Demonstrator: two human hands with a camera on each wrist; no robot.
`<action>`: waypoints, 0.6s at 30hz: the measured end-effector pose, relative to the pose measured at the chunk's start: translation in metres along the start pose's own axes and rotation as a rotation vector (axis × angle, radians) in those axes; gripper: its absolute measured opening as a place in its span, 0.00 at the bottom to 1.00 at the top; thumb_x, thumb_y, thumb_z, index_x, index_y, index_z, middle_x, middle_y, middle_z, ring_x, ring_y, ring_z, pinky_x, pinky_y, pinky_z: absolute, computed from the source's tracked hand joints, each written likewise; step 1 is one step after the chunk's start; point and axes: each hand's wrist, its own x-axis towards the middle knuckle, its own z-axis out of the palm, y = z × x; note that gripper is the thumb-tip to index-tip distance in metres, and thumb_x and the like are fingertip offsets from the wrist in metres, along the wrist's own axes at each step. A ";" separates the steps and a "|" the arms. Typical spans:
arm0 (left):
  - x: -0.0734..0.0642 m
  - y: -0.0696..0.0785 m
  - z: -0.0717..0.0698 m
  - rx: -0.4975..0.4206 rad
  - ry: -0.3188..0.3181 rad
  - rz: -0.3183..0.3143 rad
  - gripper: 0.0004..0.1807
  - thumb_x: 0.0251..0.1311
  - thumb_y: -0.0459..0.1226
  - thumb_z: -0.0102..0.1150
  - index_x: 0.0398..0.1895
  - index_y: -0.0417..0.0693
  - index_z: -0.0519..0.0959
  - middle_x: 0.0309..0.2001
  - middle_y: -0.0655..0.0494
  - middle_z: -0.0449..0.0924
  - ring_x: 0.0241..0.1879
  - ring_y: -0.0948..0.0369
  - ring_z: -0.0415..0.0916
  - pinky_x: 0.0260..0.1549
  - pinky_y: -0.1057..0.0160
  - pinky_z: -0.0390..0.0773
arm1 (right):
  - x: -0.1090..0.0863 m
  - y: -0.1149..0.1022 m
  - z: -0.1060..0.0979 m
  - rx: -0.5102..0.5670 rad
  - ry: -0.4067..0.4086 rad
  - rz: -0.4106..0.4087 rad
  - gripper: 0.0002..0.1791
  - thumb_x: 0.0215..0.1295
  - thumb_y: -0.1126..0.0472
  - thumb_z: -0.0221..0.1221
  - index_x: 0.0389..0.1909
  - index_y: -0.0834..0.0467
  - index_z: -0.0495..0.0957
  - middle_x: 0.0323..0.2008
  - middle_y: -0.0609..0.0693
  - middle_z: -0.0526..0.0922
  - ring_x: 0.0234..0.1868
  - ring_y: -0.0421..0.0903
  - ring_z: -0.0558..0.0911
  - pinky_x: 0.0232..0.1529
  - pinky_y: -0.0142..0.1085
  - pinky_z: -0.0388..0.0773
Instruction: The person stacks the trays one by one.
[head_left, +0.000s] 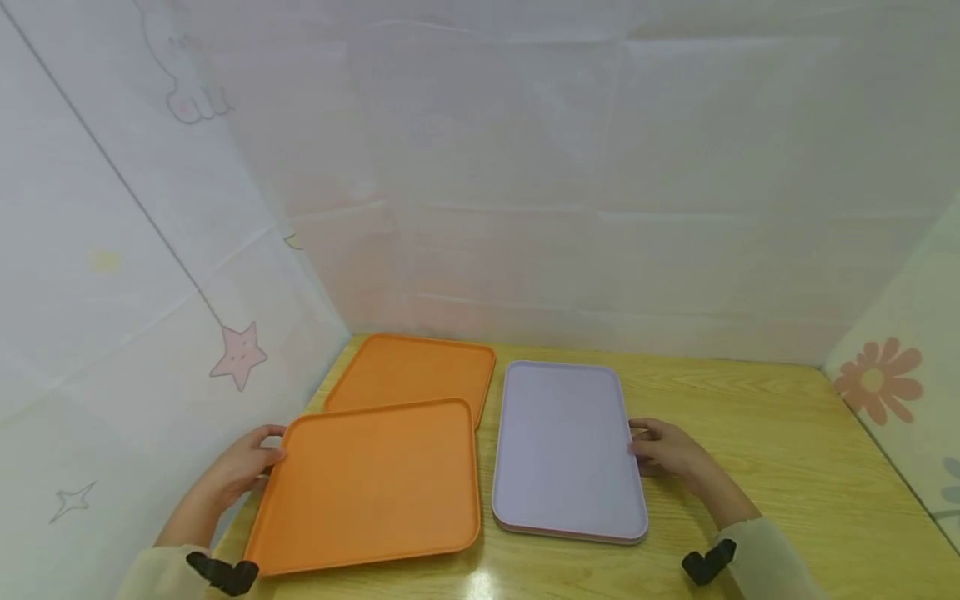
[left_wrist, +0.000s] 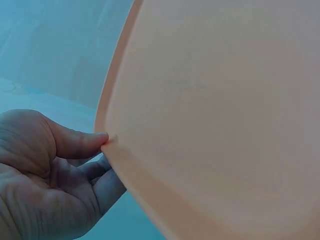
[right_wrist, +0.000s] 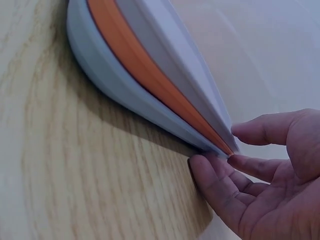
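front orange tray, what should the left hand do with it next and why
Probably ease the front orange tray a little farther back over the rear orange tray: the left hand pinches the front tray, which hides only the rear one's near part in the head view.

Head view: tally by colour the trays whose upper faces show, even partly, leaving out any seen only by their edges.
Orange: 2 (front tray, rear tray)
Lilac: 1 (upright-lying tray on the right would be wrong; it lies flat as the top tray)
Total: 3
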 end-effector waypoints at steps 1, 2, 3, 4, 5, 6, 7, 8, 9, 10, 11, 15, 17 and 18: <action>-0.001 0.000 0.000 -0.022 -0.009 0.008 0.27 0.76 0.29 0.41 0.72 0.27 0.49 0.48 0.41 0.79 0.41 0.56 0.81 0.40 0.54 0.85 | 0.000 0.000 -0.001 0.004 -0.001 -0.004 0.36 0.69 0.63 0.62 0.72 0.70 0.61 0.53 0.64 0.80 0.46 0.50 0.84 0.46 0.46 0.85; -0.001 0.000 0.001 -0.044 -0.017 0.017 0.27 0.77 0.30 0.41 0.72 0.26 0.49 0.47 0.44 0.79 0.41 0.57 0.81 0.40 0.54 0.85 | 0.000 -0.001 -0.002 0.011 0.003 -0.005 0.35 0.69 0.63 0.61 0.72 0.70 0.61 0.53 0.64 0.81 0.46 0.50 0.84 0.46 0.46 0.85; -0.001 0.001 0.003 -0.065 -0.025 0.028 0.28 0.77 0.30 0.42 0.72 0.25 0.48 0.46 0.46 0.80 0.41 0.58 0.81 0.41 0.55 0.85 | -0.001 -0.001 -0.003 0.003 0.014 -0.014 0.34 0.69 0.63 0.61 0.72 0.70 0.62 0.53 0.64 0.81 0.45 0.50 0.84 0.45 0.45 0.85; -0.001 0.001 0.004 -0.088 -0.032 0.039 0.29 0.77 0.31 0.43 0.72 0.25 0.48 0.46 0.48 0.80 0.41 0.59 0.81 0.41 0.55 0.85 | -0.001 -0.003 -0.005 -0.009 0.025 -0.025 0.33 0.70 0.62 0.60 0.72 0.71 0.62 0.52 0.64 0.81 0.45 0.50 0.84 0.44 0.45 0.85; 0.000 0.003 0.007 -0.116 -0.037 0.047 0.30 0.77 0.31 0.44 0.73 0.24 0.47 0.45 0.50 0.80 0.41 0.60 0.81 0.41 0.56 0.85 | -0.002 -0.004 -0.006 -0.025 0.037 -0.038 0.33 0.71 0.62 0.59 0.71 0.71 0.62 0.52 0.63 0.81 0.44 0.50 0.84 0.44 0.45 0.85; 0.000 0.004 0.010 -0.141 -0.042 0.058 0.31 0.76 0.31 0.45 0.73 0.23 0.47 0.45 0.51 0.80 0.41 0.61 0.81 0.41 0.57 0.85 | -0.003 -0.006 -0.007 -0.041 0.053 -0.050 0.32 0.72 0.61 0.58 0.71 0.71 0.63 0.52 0.63 0.80 0.45 0.51 0.83 0.45 0.45 0.84; 0.001 0.007 0.013 -0.160 -0.048 0.072 0.32 0.76 0.31 0.45 0.73 0.22 0.46 0.45 0.53 0.80 0.41 0.61 0.81 0.41 0.58 0.85 | -0.004 -0.008 -0.008 -0.043 0.070 -0.063 0.31 0.73 0.61 0.57 0.71 0.71 0.63 0.52 0.63 0.79 0.46 0.52 0.82 0.45 0.45 0.84; 0.002 0.009 0.017 -0.178 -0.048 0.081 0.33 0.76 0.31 0.46 0.73 0.21 0.45 0.45 0.54 0.80 0.41 0.62 0.81 0.41 0.59 0.85 | -0.006 -0.010 -0.008 -0.044 0.087 -0.074 0.29 0.74 0.61 0.56 0.71 0.70 0.64 0.52 0.63 0.78 0.48 0.53 0.81 0.46 0.46 0.84; 0.002 0.012 0.021 -0.199 -0.048 0.088 0.34 0.76 0.31 0.46 0.73 0.20 0.44 0.45 0.54 0.80 0.40 0.62 0.81 0.40 0.59 0.85 | -0.007 -0.012 -0.008 -0.046 0.100 -0.089 0.29 0.75 0.61 0.55 0.71 0.70 0.64 0.53 0.63 0.77 0.49 0.54 0.80 0.47 0.46 0.83; 0.003 0.015 0.026 -0.222 -0.045 0.094 0.34 0.76 0.31 0.46 0.73 0.20 0.44 0.44 0.55 0.80 0.40 0.63 0.81 0.39 0.60 0.85 | -0.009 -0.015 -0.008 -0.040 0.109 -0.102 0.28 0.76 0.60 0.54 0.71 0.70 0.64 0.53 0.64 0.76 0.51 0.56 0.79 0.48 0.47 0.83; 0.004 0.018 0.031 -0.248 -0.042 0.100 0.35 0.75 0.30 0.47 0.74 0.20 0.43 0.44 0.56 0.80 0.39 0.63 0.82 0.39 0.61 0.85 | -0.010 -0.017 -0.007 -0.034 0.121 -0.117 0.28 0.77 0.60 0.53 0.70 0.70 0.64 0.54 0.65 0.75 0.52 0.57 0.78 0.49 0.46 0.83; 0.008 0.031 0.051 -0.380 -0.044 0.139 0.37 0.75 0.29 0.46 0.75 0.21 0.39 0.43 0.58 0.80 0.39 0.65 0.82 0.40 0.63 0.85 | -0.015 -0.025 0.000 0.023 0.152 -0.147 0.26 0.77 0.61 0.54 0.69 0.70 0.66 0.55 0.66 0.76 0.52 0.55 0.77 0.47 0.41 0.84; 0.009 0.037 0.063 -0.459 -0.049 0.170 0.37 0.75 0.28 0.46 0.76 0.22 0.39 0.42 0.59 0.80 0.40 0.65 0.82 0.41 0.63 0.85 | -0.017 -0.028 0.006 0.061 0.163 -0.156 0.26 0.76 0.61 0.55 0.68 0.70 0.67 0.55 0.66 0.77 0.50 0.52 0.78 0.45 0.38 0.83; 0.009 0.041 0.069 -0.494 -0.053 0.186 0.36 0.75 0.28 0.46 0.75 0.22 0.40 0.43 0.59 0.80 0.40 0.65 0.82 0.42 0.63 0.85 | -0.018 -0.029 0.008 0.086 0.164 -0.159 0.26 0.76 0.61 0.56 0.68 0.70 0.67 0.54 0.65 0.78 0.49 0.49 0.79 0.45 0.37 0.83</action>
